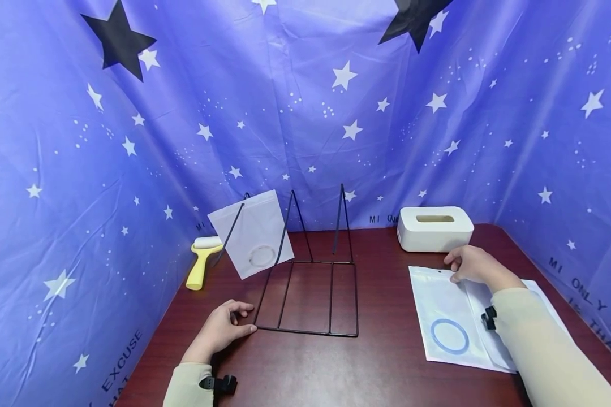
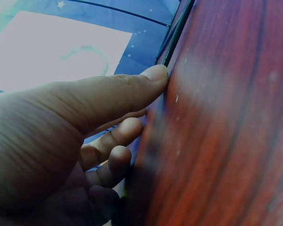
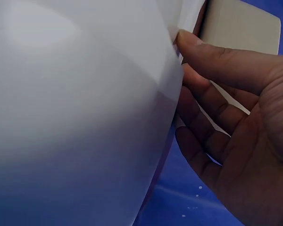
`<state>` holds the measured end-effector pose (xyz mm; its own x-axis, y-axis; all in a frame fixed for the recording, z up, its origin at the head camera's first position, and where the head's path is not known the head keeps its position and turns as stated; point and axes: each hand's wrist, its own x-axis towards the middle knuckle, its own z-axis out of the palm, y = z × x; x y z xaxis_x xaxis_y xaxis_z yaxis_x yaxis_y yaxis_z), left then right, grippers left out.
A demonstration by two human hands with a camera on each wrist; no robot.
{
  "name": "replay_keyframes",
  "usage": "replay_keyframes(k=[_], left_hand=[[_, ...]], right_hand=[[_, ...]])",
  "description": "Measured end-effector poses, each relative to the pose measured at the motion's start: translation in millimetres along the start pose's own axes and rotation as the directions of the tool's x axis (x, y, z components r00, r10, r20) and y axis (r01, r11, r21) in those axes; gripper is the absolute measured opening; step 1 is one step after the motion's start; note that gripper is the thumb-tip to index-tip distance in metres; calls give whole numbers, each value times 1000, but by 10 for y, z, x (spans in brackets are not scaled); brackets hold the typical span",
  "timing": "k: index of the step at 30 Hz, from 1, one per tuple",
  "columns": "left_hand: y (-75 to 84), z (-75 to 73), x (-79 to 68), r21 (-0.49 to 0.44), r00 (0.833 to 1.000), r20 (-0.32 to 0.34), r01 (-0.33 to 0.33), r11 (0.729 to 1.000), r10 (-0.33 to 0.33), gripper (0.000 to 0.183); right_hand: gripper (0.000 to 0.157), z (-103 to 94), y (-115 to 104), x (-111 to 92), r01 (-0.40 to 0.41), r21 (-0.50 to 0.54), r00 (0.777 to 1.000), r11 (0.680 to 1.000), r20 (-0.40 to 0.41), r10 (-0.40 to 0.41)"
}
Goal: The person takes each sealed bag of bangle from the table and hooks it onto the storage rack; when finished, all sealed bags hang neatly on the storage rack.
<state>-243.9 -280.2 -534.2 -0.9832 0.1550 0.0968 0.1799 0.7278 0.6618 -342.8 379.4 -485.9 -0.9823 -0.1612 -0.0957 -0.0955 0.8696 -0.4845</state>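
My left hand [image 1: 221,328] is at the front left corner of a black wire rack [image 1: 305,333], its thumb tip touching the wire and the other fingers loosely bent beside it. A white zip bag [image 1: 265,226] with a pale ring leans tilted in the rack's left slot. On the right, my right hand [image 1: 476,265] pinches the top edge of a flat white bag between thumb and fingers; the edge shows close up in the right wrist view. There lies a white bag with a blue ring [image 1: 433,305], overlapping more white bags [image 1: 481,305] partly hidden under my forearm.
A white tissue box [image 1: 433,240] stands at the back right, just behind my right hand. A yellow-handled roller [image 1: 197,271] lies left of the rack. Blue star-printed cloth [image 1: 295,113] surrounds the dark red wooden table [image 1: 377,367].
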Motion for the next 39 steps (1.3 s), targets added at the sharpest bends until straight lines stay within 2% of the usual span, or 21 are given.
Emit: replay_keyframes(k=[10,24,30,35,39], left_hand=[[-15,9,-2,-8,1000,-4,-2,1000,2,42],[-31,17,-4,-22,1000,-2,-3,1000,3,42],[-26,16,5,-11,1000,0,-7,1000,7,42],[-28,13,2,-8,1000,-3,-11,1000,11,42],[-21,13,1,-3,1000,-1,-13,1000,13,42]], right_hand=[[33,32,-51,-18,33,-87,999,996,-10,-34],[24,89,-127,14,48,-131,999,990,1,-49],[19,112,-168,41,69,-124,997,990,30,-66],[17,89,-221,50,133,-80,991,988,45,-130],[15,83,-249,47,148,-31,989,988,34,-147]])
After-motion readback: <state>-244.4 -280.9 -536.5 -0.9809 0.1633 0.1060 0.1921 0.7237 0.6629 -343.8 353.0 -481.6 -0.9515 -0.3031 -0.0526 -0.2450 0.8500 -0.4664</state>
